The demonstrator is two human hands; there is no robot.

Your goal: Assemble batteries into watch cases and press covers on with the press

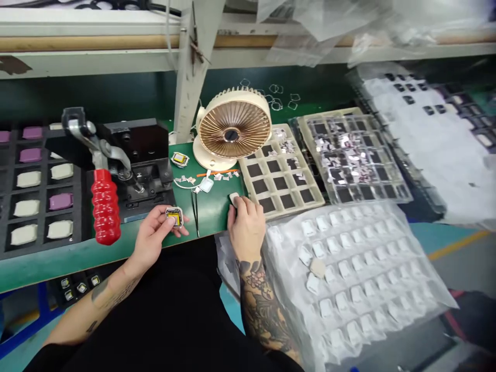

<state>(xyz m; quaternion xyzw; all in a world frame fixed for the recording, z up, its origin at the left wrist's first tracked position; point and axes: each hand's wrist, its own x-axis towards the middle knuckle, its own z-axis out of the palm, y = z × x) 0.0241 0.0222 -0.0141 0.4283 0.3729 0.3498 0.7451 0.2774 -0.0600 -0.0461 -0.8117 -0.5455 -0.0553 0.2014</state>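
Note:
My left hand [153,232] holds a small square casing [174,217] with a yellow inside, thumb on its face, over the green bench edge. To the right, my right hand [247,227] pinches a small pale piece [234,198] between thumb and fingers beside the cream divided tray [271,173]. Black tweezers [196,214] lie on the bench between my hands. Behind them are a white-framed casing [180,159], a small pale square part [205,184] and scattered little pale tabs [225,176].
A press with a red handle [106,206] stands at left, beside a black tray [39,190] of cream and purple blocks. A fan [234,124] stands behind. Clear trays [356,155] and a plastic-covered sheet of pale parts [360,268] are at right.

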